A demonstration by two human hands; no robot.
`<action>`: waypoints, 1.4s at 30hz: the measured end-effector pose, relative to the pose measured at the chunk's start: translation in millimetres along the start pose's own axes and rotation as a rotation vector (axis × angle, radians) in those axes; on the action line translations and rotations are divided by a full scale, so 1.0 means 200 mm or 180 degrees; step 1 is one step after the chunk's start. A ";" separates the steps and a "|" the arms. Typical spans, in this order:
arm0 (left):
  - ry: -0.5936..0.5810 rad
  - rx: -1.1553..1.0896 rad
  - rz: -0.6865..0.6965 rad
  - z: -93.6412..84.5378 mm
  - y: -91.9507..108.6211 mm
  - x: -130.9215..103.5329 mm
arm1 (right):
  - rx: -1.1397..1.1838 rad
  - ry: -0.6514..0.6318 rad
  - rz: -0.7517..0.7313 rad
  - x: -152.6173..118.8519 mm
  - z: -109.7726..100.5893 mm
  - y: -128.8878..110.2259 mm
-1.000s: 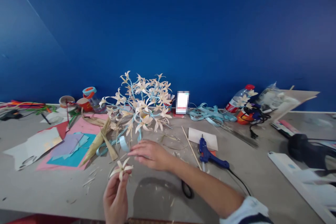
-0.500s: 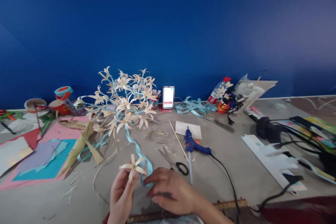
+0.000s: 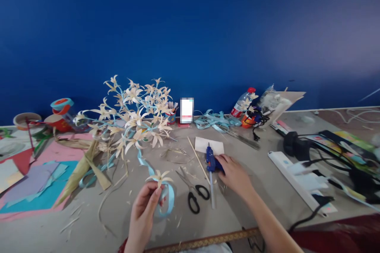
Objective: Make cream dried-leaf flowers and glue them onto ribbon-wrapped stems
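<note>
My left hand [image 3: 144, 209] pinches a cream-coloured artificial flower [image 3: 160, 179] between thumb and fingers, near the front of the table. A light blue ribbon [image 3: 170, 201] curls beside those fingers and runs back toward the larger flower arrangement [image 3: 137, 120]. My right hand [image 3: 234, 172] closes round the handle of a blue hot glue gun [image 3: 210, 160], whose nozzle points away from me. From the gun's rear sticks a clear glue stick [image 3: 212, 191]. Between my hands lie scissors [image 3: 192, 193] with black handles, their blades slightly apart.
A white card [image 3: 200, 143] lies under the gun's nozzle, with a thin wooden stick [image 3: 198, 159] alongside. Blue ribbon [image 3: 213, 120] and a bottle [image 3: 242, 102] stand at the back. To the right is a power strip [image 3: 297, 180] with cables; coloured paper [image 3: 68, 184] and husks [image 3: 77, 174] lie left.
My right hand has left the ribbon, moved right and taken hold of the glue gun's handle. My left hand, still holding the flower, has shifted slightly right. The scissors are now uncovered.
</note>
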State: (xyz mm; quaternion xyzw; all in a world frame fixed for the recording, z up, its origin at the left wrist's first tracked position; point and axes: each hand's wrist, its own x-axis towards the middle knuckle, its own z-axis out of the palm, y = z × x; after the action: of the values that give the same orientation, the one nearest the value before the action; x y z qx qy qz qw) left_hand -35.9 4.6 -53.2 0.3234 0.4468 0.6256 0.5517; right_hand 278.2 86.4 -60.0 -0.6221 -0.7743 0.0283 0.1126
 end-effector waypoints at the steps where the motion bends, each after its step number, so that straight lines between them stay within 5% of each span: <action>1: 0.0033 -0.0037 -0.0028 0.00 0.00 0.00 | 0.0167 -0.0021 0.0036 0.01 0.00 0.00; 7: 0.0141 -0.0074 -0.0032 0.02 0.00 0.00 | 0.2577 0.0063 0.0861 0.10 -0.02 0.07; 13: 0.0054 -0.0221 -0.0123 0.09 0.06 0.01 | 0.3528 0.0351 0.1263 0.15 -0.04 0.07; 18: 0.0200 -0.0416 -0.0367 0.14 0.08 0.03 | 0.3931 0.0467 0.0981 -0.04 -0.09 -0.10; 21: 0.0127 -0.0486 -0.0430 0.17 0.08 0.06 | 0.3677 -0.0029 0.0433 -0.19 -0.11 -0.25; 25: 0.0006 -0.0490 -0.0454 0.19 0.08 0.06 | 0.2943 0.0533 -0.0263 -0.25 -0.13 -0.45; 27: -0.0047 -0.0438 -0.0452 0.20 0.08 0.05 | 0.2793 0.0416 -0.0428 -0.22 -0.15 -0.51; 30: -0.0083 -0.0383 -0.0429 0.19 0.08 0.04 | 0.2766 0.0157 -0.0551 -0.17 -0.18 -0.54; 42: -0.0287 -0.0218 -0.0333 0.19 0.06 0.03 | 0.2322 0.0232 -0.0897 -0.13 -0.23 -0.56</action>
State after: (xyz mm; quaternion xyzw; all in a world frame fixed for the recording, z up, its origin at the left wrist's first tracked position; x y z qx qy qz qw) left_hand -8.0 18.9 -27.6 0.3083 0.4161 0.5957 0.6140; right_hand 186.8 31.1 2.4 -0.4294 -0.7867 0.2638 0.3565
